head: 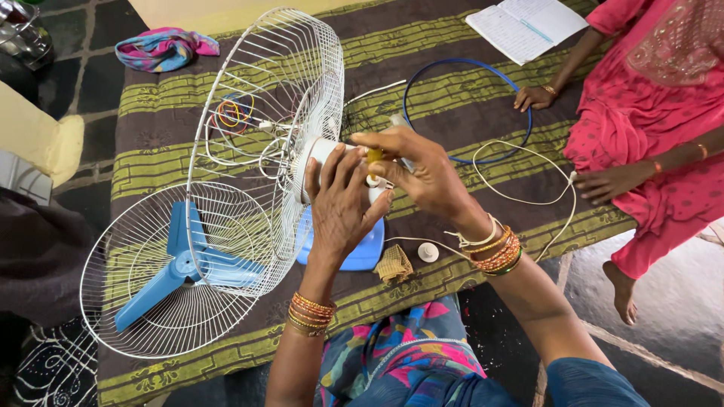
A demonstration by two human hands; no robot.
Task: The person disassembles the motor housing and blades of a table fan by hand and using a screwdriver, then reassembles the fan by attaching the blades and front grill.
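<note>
My left hand (341,203) wraps around the white motor housing (320,154) of a table fan, whose rear wire guard (260,143) stands upright on it. My right hand (418,169) pinches a small tool with a yellow-orange handle (374,155) against the back of the housing. The fan's blue base (362,252) shows under my left wrist. The front wire guard (136,301) lies flat at the left with the blue fan blade (177,264) resting in it.
A blue ring (520,94), a white cord (528,200), a small white knob (427,252) and a tan cloth (394,265) lie on the striped mat (158,98). Another person in pink (648,128) sits at right, by an open notebook (524,26). A colourful cloth (162,47) lies far left.
</note>
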